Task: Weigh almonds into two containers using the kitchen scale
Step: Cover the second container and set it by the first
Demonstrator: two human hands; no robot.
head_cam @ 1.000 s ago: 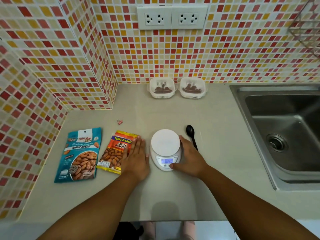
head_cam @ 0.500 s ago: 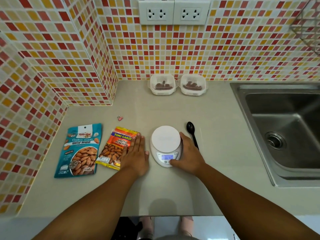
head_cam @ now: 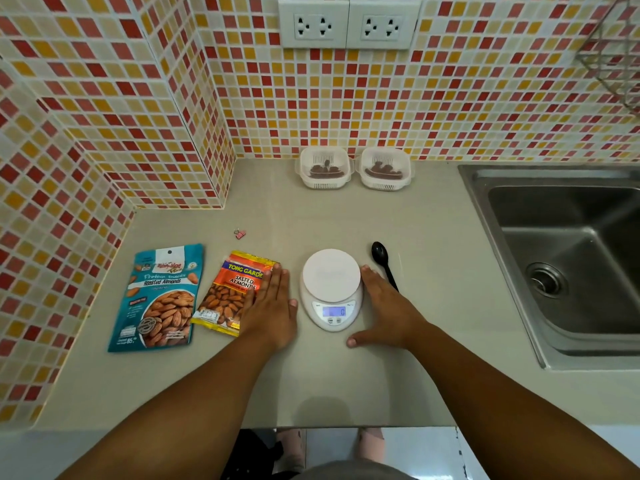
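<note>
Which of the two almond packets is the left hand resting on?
The orange Tong Garden salted almonds packet; the left hand overlaps its right edge. The blue roasted almonds bag lies untouched.

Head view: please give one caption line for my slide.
Both hands lie flat beside the empty kitchen scale; two almond containers stand behind.

Home kitchen: steel sink (head_cam: 568, 251), tiled backsplash (head_cam: 381, 98), countertop (head_cam: 311, 209).

White kitchen scale (head_cam: 331, 289) sits dead centre on the counter, round platter bare, lit display toward the person. At its twelve o'clock, against the tiled wall, two clear containers side by side: the left container (head_cam: 324, 167) and the right container (head_cam: 385, 168), each holding a small dark heap of almonds.
</note>
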